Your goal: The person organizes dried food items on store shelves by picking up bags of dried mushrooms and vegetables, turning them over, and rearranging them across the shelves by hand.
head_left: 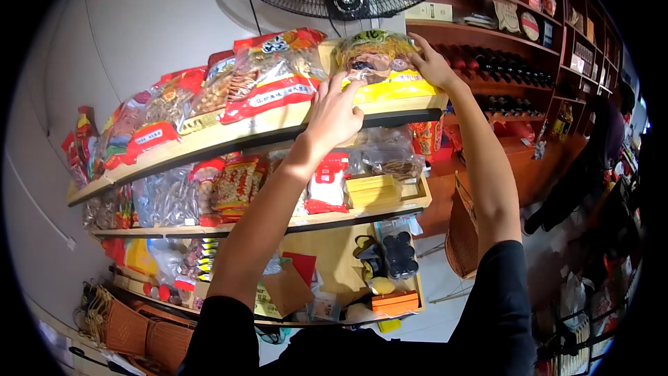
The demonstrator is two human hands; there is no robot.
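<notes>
A clear plastic bag of dried food [379, 63] with a yellow lower band stands at the right end of the top wooden shelf [271, 120]. My left hand [332, 111] is at its lower left edge, the fingertips pressed on the plastic. Against the upper right side of the same bag lies my right hand [431, 64], fingers bent round its edge. Between them the two hands hold the bag. Just left of my left hand leans a larger red-and-clear bag of dried goods [275, 73].
More packaged goods [163, 108] line the top shelf leftward. Below are a yellow box [374, 191] and an orange box [395, 302]. A black fan [348, 1] hangs above. Wine racks [501, 63] and a wicker chair [460, 237] stand on the right, with a dark-clothed person [591, 146] beyond.
</notes>
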